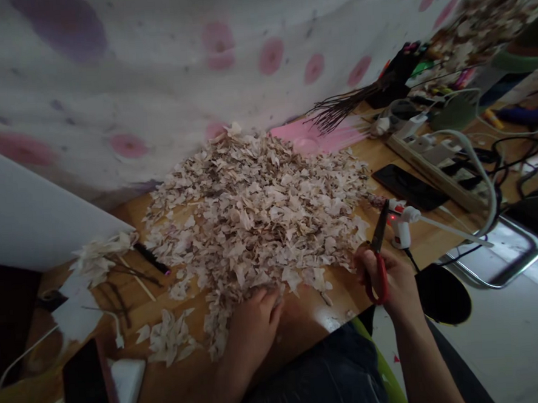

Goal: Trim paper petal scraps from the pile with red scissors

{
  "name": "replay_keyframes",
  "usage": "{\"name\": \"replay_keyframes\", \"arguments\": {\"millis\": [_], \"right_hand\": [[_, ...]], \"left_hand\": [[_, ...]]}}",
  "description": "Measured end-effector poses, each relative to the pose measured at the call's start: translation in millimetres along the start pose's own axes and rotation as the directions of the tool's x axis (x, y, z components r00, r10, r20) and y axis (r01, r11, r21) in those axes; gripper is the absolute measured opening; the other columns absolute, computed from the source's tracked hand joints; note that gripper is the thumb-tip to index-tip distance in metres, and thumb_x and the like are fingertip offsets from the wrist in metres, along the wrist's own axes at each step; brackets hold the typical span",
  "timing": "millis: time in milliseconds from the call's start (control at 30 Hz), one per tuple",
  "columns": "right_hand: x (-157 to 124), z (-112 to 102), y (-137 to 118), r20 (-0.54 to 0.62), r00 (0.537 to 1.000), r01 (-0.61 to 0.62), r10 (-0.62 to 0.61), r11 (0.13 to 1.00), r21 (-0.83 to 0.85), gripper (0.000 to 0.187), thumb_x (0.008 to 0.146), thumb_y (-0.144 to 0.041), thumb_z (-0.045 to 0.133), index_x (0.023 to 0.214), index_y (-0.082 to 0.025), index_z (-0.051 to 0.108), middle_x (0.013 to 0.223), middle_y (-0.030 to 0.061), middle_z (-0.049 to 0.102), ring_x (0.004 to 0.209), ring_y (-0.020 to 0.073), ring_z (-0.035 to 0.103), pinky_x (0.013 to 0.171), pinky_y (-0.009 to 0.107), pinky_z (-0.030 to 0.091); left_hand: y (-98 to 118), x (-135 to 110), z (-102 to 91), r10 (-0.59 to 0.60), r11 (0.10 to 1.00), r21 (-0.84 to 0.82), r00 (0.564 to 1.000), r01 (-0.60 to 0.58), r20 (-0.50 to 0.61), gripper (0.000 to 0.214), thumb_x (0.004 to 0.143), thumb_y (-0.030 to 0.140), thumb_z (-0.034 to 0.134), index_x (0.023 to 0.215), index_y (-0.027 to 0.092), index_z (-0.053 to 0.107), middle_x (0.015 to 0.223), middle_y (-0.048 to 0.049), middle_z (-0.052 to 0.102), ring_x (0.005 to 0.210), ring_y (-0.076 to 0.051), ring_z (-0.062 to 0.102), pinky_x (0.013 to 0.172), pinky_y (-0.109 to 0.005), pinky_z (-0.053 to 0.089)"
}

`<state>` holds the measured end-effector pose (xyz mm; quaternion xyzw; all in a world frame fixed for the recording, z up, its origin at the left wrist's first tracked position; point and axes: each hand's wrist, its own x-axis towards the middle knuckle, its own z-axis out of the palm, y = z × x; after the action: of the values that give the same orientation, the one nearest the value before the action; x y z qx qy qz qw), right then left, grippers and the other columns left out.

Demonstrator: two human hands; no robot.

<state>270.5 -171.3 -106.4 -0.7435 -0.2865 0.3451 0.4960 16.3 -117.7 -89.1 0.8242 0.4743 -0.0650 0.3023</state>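
A wide heap of pale, dried petal-like pieces (264, 202) covers the middle of the wooden table. At its front edge, my left hand (253, 324) lies low with curled fingers among the pieces. Its fingertips are hidden, so what they hold, if anything, does not show. To the right, my right hand (392, 276) grips red-handled scissors (379, 274), their dark blades pointing up and away from me. Just beyond the blades stands a white glue gun (402, 227) with a small red light. A smaller cluster of the pale pieces (170, 338) sits left of my left hand.
At right are a black phone (409, 185), a power strip (435, 164) and tangled cables. A pink sheet (319, 134) with a bundle of dark stems (340, 109) lies behind the heap. Another phone (89, 386) is front left. A black round pad (443, 294) juts past the table edge.
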Motion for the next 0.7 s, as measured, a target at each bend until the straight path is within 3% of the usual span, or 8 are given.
{"name": "replay_keyframes", "arguments": {"millis": [67,200,333,467,567,700], "right_hand": [[1.2,-1.2,0.7,-0.017,1.0,0.017,-0.018,0.999,-0.033,0.049,0.075,-0.065,0.067,0.075,-0.017,0.069,0.052,0.0007,0.059,0.039,0.0135,0.049,0.034,0.022,0.036],[1.2,-1.6,-3.0,-0.057,0.997,0.041,-0.048,0.991,-0.125,0.04,0.075,-0.057,0.073,0.074,-0.017,0.071,0.048,-0.0028,0.052,0.04,0.0114,0.042,0.036,0.022,0.03],[2.3,-1.6,-2.9,-0.069,0.993,0.08,-0.095,0.978,-0.192,0.043,0.067,-0.058,0.08,0.069,-0.019,0.064,0.056,-0.0013,0.058,0.047,0.0124,0.047,0.042,0.022,0.034],[3.9,2.6,-2.1,-0.046,0.992,0.113,-0.121,0.982,-0.153,0.052,0.061,-0.063,0.083,0.073,-0.022,0.052,0.055,-0.0034,0.055,0.044,0.0127,0.047,0.04,0.023,0.037],[3.8,7.2,-4.6,-0.067,0.986,0.149,-0.153,0.987,-0.064,0.06,0.058,-0.059,0.087,0.078,-0.026,0.042,0.052,-0.0071,0.049,0.041,0.0133,0.045,0.037,0.024,0.034],[3.2,5.7,-3.8,0.026,0.985,0.171,-0.171,0.985,0.017,0.058,0.067,-0.05,0.085,0.104,-0.027,0.046,0.056,-0.0075,0.053,0.039,0.0137,0.043,0.038,0.025,0.036]], "left_hand": [[0.8,-1.5,0.1,0.009,0.999,-0.041,0.999,-0.011,-0.04,0.032,0.097,0.023,0.047,0.121,0.023,0.069,0.11,-0.0072,0.074,0.097,-0.023,0.07,0.087,-0.036,0.055],[2.7,-4.0,-1.0,0.092,0.992,-0.08,0.994,-0.097,-0.059,0.025,0.094,0.02,0.052,0.089,0.023,0.076,0.089,-0.0042,0.073,0.083,-0.02,0.07,0.076,-0.031,0.053],[-3.6,-9.5,-7.1,0.078,0.99,-0.108,0.991,-0.09,-0.113,0.019,0.088,0.023,0.064,0.069,0.02,0.066,0.075,-0.0004,0.068,0.07,-0.016,0.066,0.064,-0.027,0.047],[-18.3,-16.1,-15.1,0.057,0.993,-0.081,0.965,-0.081,-0.257,0.033,0.091,0.03,0.061,0.06,0.019,0.053,0.064,0.0022,0.057,0.06,-0.013,0.058,0.058,-0.024,0.041],[-30.7,-17.3,-21.3,0.017,0.997,-0.066,0.922,-0.046,-0.387,0.039,0.095,0.036,0.054,0.06,0.019,0.052,0.061,0.0026,0.053,0.058,-0.012,0.056,0.058,-0.024,0.04],[-43.4,-9.8,-28.2,-0.045,0.996,-0.085,0.846,0.0,-0.531,0.021,0.097,0.029,0.05,0.087,0.019,0.066,0.078,-0.0011,0.066,0.071,-0.015,0.062,0.069,-0.027,0.046]]}}
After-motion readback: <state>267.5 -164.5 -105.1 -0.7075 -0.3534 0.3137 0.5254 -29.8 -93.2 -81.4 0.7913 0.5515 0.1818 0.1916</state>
